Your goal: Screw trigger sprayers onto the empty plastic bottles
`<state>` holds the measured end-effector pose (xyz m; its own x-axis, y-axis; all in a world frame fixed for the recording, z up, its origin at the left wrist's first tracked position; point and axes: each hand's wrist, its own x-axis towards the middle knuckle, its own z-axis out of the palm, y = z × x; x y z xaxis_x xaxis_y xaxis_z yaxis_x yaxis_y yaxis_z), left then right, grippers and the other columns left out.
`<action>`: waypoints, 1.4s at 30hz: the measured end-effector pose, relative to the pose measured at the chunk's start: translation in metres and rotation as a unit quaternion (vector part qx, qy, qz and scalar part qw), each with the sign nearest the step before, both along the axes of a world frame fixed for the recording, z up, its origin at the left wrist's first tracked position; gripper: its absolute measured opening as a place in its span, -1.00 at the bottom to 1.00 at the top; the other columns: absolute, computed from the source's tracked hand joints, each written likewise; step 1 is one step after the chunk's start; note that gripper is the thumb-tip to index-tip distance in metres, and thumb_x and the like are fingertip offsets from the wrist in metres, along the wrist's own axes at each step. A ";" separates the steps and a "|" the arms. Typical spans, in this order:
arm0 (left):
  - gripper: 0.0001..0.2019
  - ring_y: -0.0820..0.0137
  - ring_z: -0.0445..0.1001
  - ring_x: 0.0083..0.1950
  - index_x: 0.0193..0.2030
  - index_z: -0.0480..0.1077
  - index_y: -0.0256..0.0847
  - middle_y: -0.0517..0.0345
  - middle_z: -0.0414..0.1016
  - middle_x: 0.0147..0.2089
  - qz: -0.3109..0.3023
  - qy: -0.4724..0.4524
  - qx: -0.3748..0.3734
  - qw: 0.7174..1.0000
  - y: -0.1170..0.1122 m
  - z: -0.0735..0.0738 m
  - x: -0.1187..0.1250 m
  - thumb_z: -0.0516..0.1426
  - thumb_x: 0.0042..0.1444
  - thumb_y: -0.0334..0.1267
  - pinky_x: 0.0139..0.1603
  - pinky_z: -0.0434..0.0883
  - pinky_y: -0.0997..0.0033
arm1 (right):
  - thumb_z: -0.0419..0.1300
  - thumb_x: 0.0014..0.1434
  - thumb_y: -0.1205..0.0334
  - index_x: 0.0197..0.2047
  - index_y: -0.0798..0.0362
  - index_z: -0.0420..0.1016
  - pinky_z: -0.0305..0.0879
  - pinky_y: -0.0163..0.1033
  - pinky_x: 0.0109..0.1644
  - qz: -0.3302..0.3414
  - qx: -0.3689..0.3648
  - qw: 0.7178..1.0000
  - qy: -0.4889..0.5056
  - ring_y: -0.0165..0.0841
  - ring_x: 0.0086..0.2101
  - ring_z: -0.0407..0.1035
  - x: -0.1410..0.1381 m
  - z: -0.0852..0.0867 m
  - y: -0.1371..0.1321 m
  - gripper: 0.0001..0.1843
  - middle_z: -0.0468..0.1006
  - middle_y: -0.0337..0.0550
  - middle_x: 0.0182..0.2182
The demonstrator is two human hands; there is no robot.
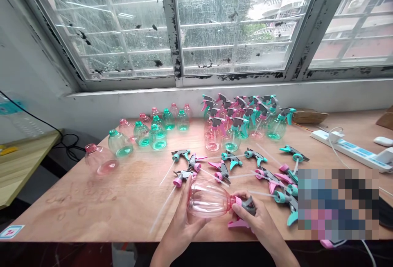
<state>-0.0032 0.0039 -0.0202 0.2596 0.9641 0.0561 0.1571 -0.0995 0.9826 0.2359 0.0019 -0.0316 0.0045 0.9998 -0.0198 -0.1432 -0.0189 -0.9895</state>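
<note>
My left hand (pixel 181 222) grips the body of a clear pink spray bottle (pixel 208 200), held on its side just above the table's near edge. My right hand (pixel 254 220) holds the pink and grey trigger sprayer head (pixel 244 209) at the bottle's neck. Whether the head is fully seated on the neck is unclear. Loose sprayer heads with long white dip tubes (pixel 221 167) lie on the wooden table (pixel 92 201) just beyond my hands.
Empty pink and teal bottles (pixel 153 134) stand at the back left. One pink bottle (pixel 98 158) stands apart. Bottles fitted with sprayers (pixel 242 120) cluster under the window. A white power strip (pixel 350 150) lies at the right, next to a blurred patch.
</note>
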 end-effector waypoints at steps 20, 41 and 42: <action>-0.01 0.00 0.04 0.58 0.58 -0.30 0.23 0.12 -0.13 0.64 0.017 0.073 0.065 0.995 -0.001 -0.002 0.005 0.30 0.24 -0.17 0.57 0.03 -0.09 | 0.49 0.07 -0.14 -0.19 0.06 0.54 0.52 -0.23 -0.40 -0.003 -0.002 0.998 0.056 -0.29 -0.49 0.49 0.001 0.002 0.000 -0.52 0.59 -0.26 -0.53; 0.00 -0.05 0.14 0.54 0.60 -0.34 0.09 -0.08 0.10 0.56 -0.018 -0.009 0.005 1.000 0.001 -0.002 0.000 0.26 0.27 0.01 0.54 0.08 -0.10 | 0.47 0.09 -0.15 -0.18 0.06 0.54 0.52 -0.22 -0.38 -0.002 0.000 0.999 0.036 -0.27 -0.49 0.51 0.002 0.004 0.000 -0.53 0.62 -0.25 -0.53; 0.01 -0.04 0.16 0.52 0.60 -0.33 0.11 -0.08 0.12 0.55 -0.028 -0.019 0.001 0.999 0.001 -0.002 -0.001 0.29 0.25 0.00 0.53 0.10 -0.09 | 0.47 0.08 -0.16 -0.18 0.05 0.55 0.51 -0.22 -0.39 -0.008 -0.001 0.999 0.032 -0.27 -0.50 0.51 0.002 0.004 -0.001 -0.52 0.61 -0.25 -0.54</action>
<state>-0.0045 0.0049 -0.0221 0.3103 0.9481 0.0690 0.1143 -0.1093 0.9874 0.2381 0.0012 -0.0280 0.0184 0.9996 -0.0224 -0.2069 -0.0181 -0.9782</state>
